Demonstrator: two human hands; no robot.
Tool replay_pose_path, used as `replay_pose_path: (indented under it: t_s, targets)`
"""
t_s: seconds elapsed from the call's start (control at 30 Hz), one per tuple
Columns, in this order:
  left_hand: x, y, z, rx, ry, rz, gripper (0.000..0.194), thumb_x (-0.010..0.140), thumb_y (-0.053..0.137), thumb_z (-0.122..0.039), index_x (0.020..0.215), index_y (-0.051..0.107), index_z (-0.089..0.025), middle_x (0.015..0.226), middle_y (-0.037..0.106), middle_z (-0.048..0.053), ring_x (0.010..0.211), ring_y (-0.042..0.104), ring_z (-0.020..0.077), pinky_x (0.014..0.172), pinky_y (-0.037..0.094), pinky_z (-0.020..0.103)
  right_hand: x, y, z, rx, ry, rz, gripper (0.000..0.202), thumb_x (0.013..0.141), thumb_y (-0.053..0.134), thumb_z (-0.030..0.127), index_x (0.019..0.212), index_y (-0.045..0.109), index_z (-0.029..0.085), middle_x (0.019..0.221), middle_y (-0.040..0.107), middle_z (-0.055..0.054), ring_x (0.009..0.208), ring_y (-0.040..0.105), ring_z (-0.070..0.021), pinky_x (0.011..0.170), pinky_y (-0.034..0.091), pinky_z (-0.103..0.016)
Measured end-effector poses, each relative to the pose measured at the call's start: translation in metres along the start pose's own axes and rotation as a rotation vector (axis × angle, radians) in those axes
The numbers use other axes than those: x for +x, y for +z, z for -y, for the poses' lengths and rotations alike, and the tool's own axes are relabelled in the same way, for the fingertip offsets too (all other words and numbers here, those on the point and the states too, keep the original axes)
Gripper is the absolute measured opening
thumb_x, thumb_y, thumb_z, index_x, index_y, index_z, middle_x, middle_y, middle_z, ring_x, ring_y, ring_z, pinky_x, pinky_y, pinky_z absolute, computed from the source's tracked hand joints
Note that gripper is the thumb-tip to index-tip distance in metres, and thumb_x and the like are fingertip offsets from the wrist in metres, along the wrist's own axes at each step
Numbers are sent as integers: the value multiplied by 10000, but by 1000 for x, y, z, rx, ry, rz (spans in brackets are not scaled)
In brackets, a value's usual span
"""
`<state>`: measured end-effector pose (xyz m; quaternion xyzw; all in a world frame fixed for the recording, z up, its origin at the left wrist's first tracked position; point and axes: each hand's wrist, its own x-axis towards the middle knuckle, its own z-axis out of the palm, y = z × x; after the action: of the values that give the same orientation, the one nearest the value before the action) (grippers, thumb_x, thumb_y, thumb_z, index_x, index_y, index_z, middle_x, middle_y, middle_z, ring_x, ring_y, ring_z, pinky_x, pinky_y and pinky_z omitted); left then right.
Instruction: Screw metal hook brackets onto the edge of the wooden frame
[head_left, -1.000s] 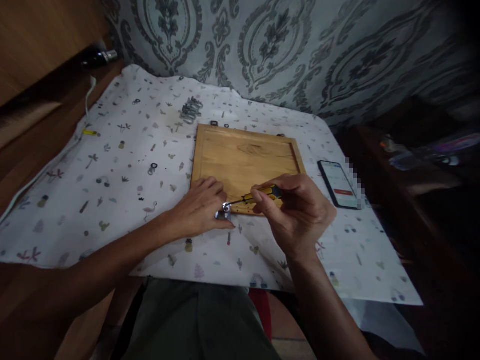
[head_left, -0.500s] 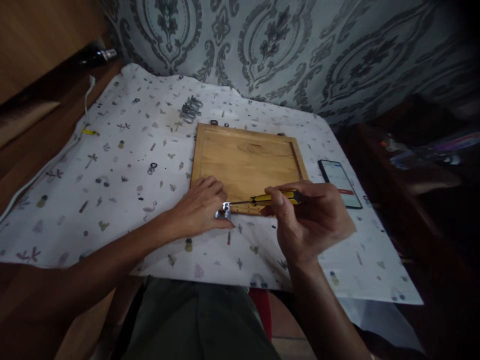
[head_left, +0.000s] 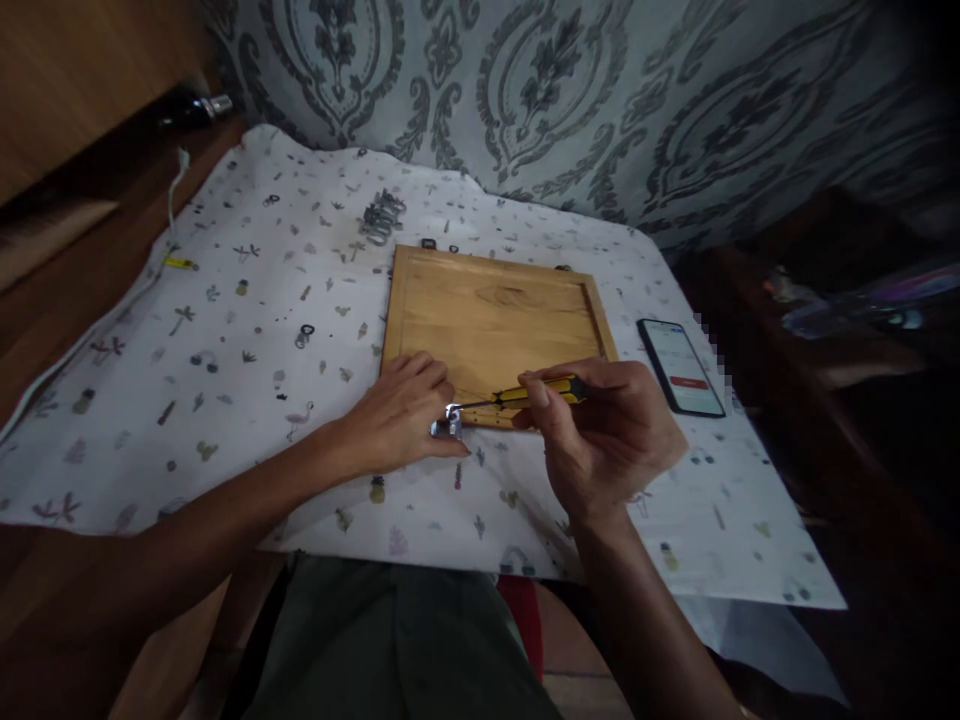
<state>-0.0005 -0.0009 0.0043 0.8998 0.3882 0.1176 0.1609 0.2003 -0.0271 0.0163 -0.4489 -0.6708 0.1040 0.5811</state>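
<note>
Right hand (head_left: 611, 435) has its fingers closed on a yellow-and-black screwdriver (head_left: 564, 387), long axis running sideways, tip pointing left at a shiny little metal fitting (head_left: 453, 427), which the closer left hand's (head_left: 397, 418) fingers grip at the pale wooden panel's (head_left: 502, 320) near edge, on the counter (head_left: 225, 400).

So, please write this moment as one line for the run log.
right hand: holding yellow-black screwdriver | tip: at shiny metal fitting | left hand: at fitting, fingers over rectangular wooden panel
</note>
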Motion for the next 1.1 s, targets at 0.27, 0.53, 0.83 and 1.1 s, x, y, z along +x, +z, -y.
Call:
replay_pose_path:
  t_s: [0.27,0.53,0.83,1.1]
  targets:
    - [1,-1,-2,-10,-26,24,510,851,828,-583,1007,699,-115,1035,635,93,1042,533,282,902,443,392,10,-7,3,-55,31,60,134,906,809,291,895,685,240,768,726,26,571,666,-120,465,548,-232]
    - [0,3,2,-21,5,-12,485,861,818,-584,994,682,-138,1035,635,85,1039,531,278,896,434,386,11,-3,7,28,47,111,125,909,804,273,891,687,235,765,710,39,560,650,-101,488,563,-228]
    - [0,0,0,-17,-1,-4,457,856,831,-563,952,673,-144,1015,638,83,1026,545,280,888,439,387,17,-12,7,181,-21,334,302,959,756,218,1240,765,330,1015,776,1,856,736,-142,644,627,-252]
    - [0,2,0,-44,-15,-14,466,845,847,-547,983,693,-129,1024,632,91,1049,544,287,903,444,396,20,-11,4,174,-15,325,190,967,732,168,1113,771,283,923,721,31,604,682,-72,584,574,-217]
